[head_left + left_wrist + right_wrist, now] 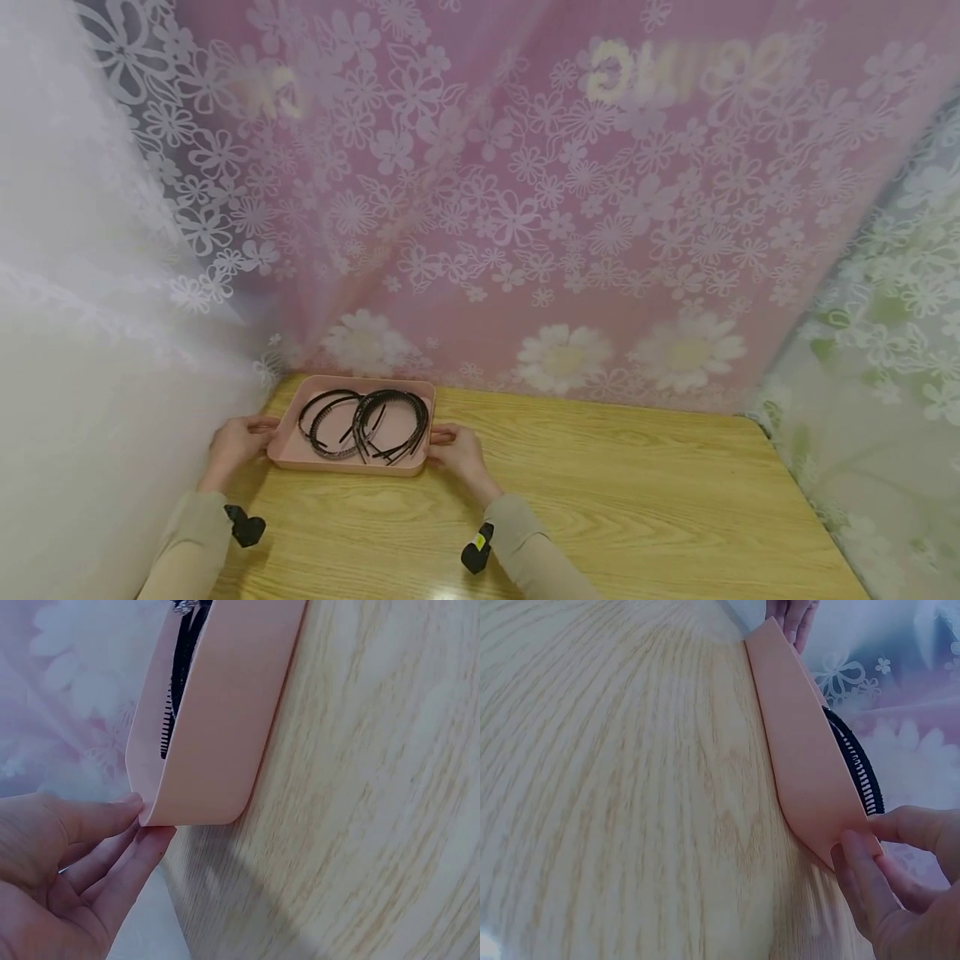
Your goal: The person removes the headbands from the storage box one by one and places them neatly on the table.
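Note:
A shallow pink tray (348, 468) lies at the far left of the table, holding several dark headbands (390, 425), some with comb teeth. My left hand (234, 446) pinches the tray's left end; in the left wrist view the thumb of the left hand (67, 862) is on the rim and the fingers are against the outer wall. At the opposite end my right hand (459, 454) pinches the rim too. The right wrist view has the right hand (900, 877) with its thumb over the edge and its fingers on the outside. Most of the headbands are hidden behind the tray wall in both wrist views.
The wooden table (637, 492) stretches to the right of the tray. Behind it hangs a pink curtain (480, 208) with white flowers. A whitish curtain (97, 350) borders the left side, and a pale green floral one (900, 375) borders the right.

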The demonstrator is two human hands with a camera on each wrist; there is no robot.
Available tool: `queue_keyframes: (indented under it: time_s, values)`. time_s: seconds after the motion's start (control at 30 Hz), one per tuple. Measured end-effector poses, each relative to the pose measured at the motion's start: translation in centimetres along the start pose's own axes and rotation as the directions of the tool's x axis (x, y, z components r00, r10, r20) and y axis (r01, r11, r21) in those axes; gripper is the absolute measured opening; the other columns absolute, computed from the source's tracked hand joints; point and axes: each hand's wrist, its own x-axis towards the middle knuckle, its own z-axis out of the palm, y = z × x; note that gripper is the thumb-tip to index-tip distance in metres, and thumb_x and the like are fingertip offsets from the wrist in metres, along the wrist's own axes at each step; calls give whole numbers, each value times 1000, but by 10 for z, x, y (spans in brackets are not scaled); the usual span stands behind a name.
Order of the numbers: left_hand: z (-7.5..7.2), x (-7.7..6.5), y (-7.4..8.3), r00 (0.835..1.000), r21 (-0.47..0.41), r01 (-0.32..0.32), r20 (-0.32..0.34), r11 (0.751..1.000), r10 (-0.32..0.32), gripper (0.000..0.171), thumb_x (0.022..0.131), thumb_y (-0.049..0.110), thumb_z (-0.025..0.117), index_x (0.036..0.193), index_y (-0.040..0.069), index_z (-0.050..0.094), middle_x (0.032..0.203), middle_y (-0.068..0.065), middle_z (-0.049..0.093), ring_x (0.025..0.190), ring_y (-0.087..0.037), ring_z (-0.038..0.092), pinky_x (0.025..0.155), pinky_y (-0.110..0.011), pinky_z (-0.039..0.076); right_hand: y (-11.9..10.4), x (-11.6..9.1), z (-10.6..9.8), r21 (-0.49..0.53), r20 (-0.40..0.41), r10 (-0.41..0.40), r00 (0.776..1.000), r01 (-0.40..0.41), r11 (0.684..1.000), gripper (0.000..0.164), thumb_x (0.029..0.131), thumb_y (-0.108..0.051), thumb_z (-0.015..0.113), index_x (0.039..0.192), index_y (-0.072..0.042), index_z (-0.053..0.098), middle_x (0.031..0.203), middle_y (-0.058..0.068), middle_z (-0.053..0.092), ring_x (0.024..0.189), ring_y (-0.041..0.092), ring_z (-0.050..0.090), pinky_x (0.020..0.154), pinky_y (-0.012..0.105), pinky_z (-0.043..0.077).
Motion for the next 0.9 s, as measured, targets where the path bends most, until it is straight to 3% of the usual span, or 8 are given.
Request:
queue_keyframes:
  time_s: [0.2,0.53,0.9]
  values:
    - [5,1,-2,999,-72,31,18,997,-30,34,99,4,61,123,-19,61,110,-33,69,85,-31,75,64,-25,58,-1,-2,-5,12,-24,10,1000,-10,1000,38,84,12,71,122,14,65,105,29,69,81,30,74,70,38,63]
    - [13,4,-5,999,-137,35,45,990,-29,33,99,2,60,124,-20,60,109,-33,70,86,-30,74,67,-29,60,1,-4,-15,15,-25,28,999,-28,999,40,85,10,73,124,12,65,109,26,69,92,31,72,74,39,62]
    - [21,0,6,996,-204,39,88,978,-21,36,100,0,58,127,-23,55,112,-35,67,89,-28,73,70,-28,59,3,-8,-27,13,-19,9,1000,-9,1000,42,86,10,70,126,14,62,109,29,67,93,32,72,74,38,62]
